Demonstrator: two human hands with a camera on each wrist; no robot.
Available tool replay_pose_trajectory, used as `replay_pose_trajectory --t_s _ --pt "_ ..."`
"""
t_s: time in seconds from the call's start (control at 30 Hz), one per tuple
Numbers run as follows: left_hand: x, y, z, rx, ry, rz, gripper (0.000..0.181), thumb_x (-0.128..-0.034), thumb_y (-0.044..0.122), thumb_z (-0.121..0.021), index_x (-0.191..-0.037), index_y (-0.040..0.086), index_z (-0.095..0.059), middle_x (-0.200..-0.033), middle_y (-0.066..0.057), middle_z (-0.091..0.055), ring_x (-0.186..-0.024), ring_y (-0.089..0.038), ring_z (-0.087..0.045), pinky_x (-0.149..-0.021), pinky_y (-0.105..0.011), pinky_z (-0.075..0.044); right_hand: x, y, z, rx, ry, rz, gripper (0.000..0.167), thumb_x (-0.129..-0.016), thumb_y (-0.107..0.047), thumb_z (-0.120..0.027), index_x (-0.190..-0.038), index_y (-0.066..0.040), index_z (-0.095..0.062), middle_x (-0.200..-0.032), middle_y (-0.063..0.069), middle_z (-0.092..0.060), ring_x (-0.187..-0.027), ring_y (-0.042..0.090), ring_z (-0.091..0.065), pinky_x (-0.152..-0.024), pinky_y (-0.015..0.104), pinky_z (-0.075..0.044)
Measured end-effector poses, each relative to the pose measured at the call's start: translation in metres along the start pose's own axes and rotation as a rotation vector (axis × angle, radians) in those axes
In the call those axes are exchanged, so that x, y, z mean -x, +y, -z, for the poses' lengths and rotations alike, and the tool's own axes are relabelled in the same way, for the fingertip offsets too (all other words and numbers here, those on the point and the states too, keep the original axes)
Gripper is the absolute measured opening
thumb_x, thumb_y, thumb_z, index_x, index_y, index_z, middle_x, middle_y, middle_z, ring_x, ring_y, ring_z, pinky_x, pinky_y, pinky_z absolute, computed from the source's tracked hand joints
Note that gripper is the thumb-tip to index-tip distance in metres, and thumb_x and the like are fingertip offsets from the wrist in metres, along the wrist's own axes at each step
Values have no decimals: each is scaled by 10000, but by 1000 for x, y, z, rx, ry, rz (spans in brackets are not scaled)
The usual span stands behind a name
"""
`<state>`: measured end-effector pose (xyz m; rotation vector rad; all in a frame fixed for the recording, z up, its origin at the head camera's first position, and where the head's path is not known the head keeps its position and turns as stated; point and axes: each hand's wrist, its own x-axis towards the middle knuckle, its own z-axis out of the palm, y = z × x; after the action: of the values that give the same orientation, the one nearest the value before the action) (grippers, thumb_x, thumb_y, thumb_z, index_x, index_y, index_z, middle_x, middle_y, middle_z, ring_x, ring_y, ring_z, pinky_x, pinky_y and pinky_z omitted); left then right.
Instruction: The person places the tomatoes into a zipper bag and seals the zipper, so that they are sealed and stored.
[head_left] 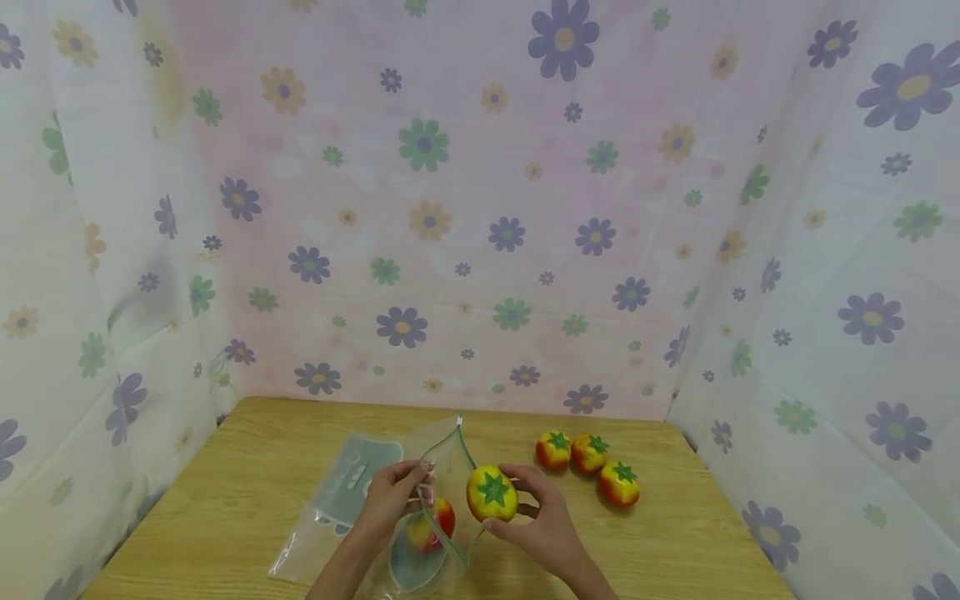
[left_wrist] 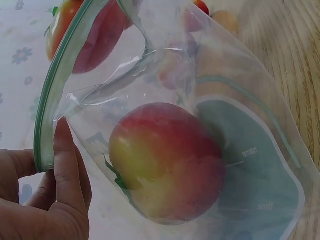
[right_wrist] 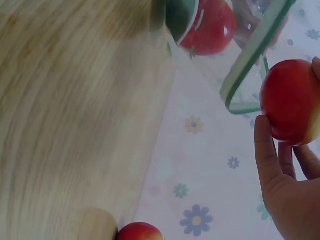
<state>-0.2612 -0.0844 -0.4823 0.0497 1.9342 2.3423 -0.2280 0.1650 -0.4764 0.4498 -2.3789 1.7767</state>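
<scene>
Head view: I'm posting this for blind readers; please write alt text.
A person's right hand holds a yellow and red fruit by the open mouth of a clear zip bag, which the left hand grips; another fruit is inside. Three similar fruits sit at right on a wood-grain table; a flat bag lies at left.

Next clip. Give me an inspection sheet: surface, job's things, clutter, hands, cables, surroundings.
Surface: wood-grain table.
Job's things: open zip bag with one fruit inside; held fruit near the bag's mouth; three loose fruits on the table, to the right; flat bag lying at left.
Clutter: nothing seen.
Left hand: pinches the open zip bag's rim.
Right hand: holds one red-and-yellow fruit with a green top.
Cables: nothing seen.
Surroundings: flower-patterned sheeting behind and on both sides.
</scene>
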Motion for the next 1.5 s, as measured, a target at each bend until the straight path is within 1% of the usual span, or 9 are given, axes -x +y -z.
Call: replay_pose_trajectory --t_s 0.1,0.23,0.37,0.5,0.63,0.8,1.07,1.3,1.5 --pt "1 0 -1 -5 -6 2 346 -1039 182 -603 -1169 -137 -636 -892 -63 -668 -691 -125 -636 -679 -269 -615 0 2 -6 -15 -56 7 590 -782 -173 -900 -1317 -202 -652 -1291 62 -598 -1080 193 -636 -833 269 -597" --pt "2 1 -3 -16 -11 0 349 -1034 204 -614 -1143 -126 -645 -892 -60 -666 -698 -123 -632 -679 -271 -614 0 3 -11 -64 -139 32 601 -826 -178 -866 -1373 -135 -621 -1313 120 -573 -1092 213 -644 -855 292 -604" --pt "1 1 -3 -24 -29 4 351 -1034 218 -615 -1115 -122 -647 -888 -46 -657 -699 -115 -629 -684 -266 -612 0 4 -15 -73 -181 32 591 -862 -203 -837 -1392 -103 -595 -1346 152 -551 -1126 217 -638 -877 309 -600" --pt "0 2 -4 -31 -39 6 360 -1037 238 -610 -1110 -111 -652 -885 -29 -653 -699 -106 -624 -678 -253 -603 -1 5 -16 -63 -200 26 580 -874 -219 -827 -1397 -132 -592 -1372 143 -556 -1150 214 -640 -887 315 -598" --pt "2 3 -5 -31 -33 10 363 -1040 241 -605 -1146 -102 -658 -886 -22 -654 -697 -110 -622 -663 -252 -594 -3 7 -18 -110 -227 20 548 -893 -205 -807 -1398 -163 -595 -1393 148 -554 -1157 199 -647 -892 333 -597" --pt "5 3 -6 -21 -24 22 347 -1045 224 -595 -1176 -91 -661 -890 -27 -654 -702 -119 -624 -658 -259 -594 -3 10 -19 -150 -242 16 535 -908 -182 -788 -1406 -156 -592 -1394 161 -545 -1147 180 -645 -891 336 -596" --pt "2 5 -7 -36 -25 28 380 -1040 243 -605 -1184 -107 -646 -903 -24 -655 -721 -115 -628 -677 -256 -595 -3 10 -18 -150 -252 9 514 -928 -181 -767 -1409 -154 -588 -1387 162 -539 -1148 188 -630 -876 343 -602" --pt "2 7 -7 -42 -38 26 405 -1040 243 -602 -1223 -118 -630 -914 -22 -648 -726 -108 -622 -683 -242 -590 -3 11 -19 -152 -273 -3 536 -925 -171 -772 -1421 -146 -573 -1382 160 -528 -1147 166 -623 -868 339 -604" --pt "2 7 -9 -38 -38 29 402 -1037 246 -608 -1214 -114 -634 -914 -22 -645 -724 -112 -619 -676 -239 -584 -2 13 -18 -141 -295 0 561 -912 -175 -786 -1427 -138 -565 -1375 160 -536 -1136 161 -621 -861 330 -606"
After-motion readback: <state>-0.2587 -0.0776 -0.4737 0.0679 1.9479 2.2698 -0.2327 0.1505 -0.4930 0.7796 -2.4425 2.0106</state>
